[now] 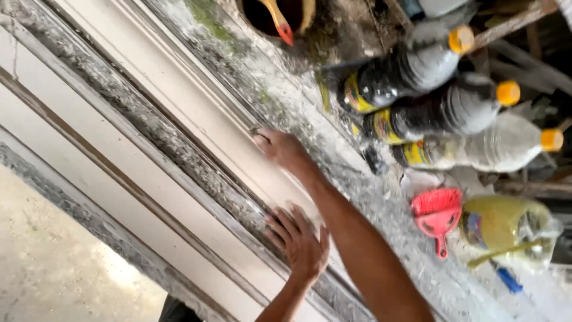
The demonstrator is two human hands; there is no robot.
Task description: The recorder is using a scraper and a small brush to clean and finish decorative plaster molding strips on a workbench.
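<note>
**Both hands on the pale moulding**

The long cream moulding (196, 113) runs slantwise under both hands. The left hand (300, 241) lies flat on it, fingers spread, tips on the dusty groove. The right hand (280, 146) presses farther along, fingers curled together against the edge. Just beside, dark bottles (411, 71) with yellow caps and a red brush (438, 216) lie on the gritty bench (369, 197).

Bottles (453, 113) crowding moulding's (179, 113) right side
</note>
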